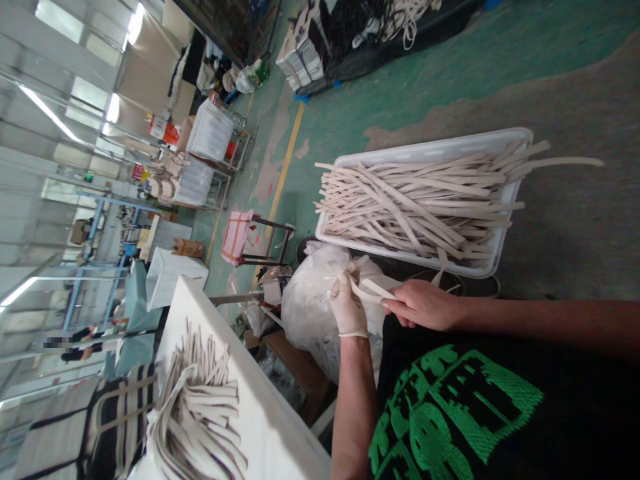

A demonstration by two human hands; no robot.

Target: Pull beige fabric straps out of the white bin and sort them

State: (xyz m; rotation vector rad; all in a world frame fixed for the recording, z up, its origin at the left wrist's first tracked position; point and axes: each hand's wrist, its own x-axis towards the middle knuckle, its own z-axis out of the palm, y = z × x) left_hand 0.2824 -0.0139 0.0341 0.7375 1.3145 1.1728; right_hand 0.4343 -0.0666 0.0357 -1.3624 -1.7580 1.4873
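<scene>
My left hand (347,308), in a pale glove, is closed on beige strips (373,291) in front of a clear plastic bag (310,300). My bare right hand (425,305) pinches the same strips a short way off, between thumb and fingers. The strips run from one hand to the other, and a loose end shows beyond my right hand. Close by is a white tray (327,230) heaped with long beige strips (425,200). More strips (200,413) lie in a pile on a white table (270,400).
The view is tipped sideways. A small stool with a pink top (237,237) stands on the green floor (345,123). Under the table edge is a cardboard box (295,373). Farther off are carts with white bins (210,130), stacked bundles (303,53) and a person (85,343).
</scene>
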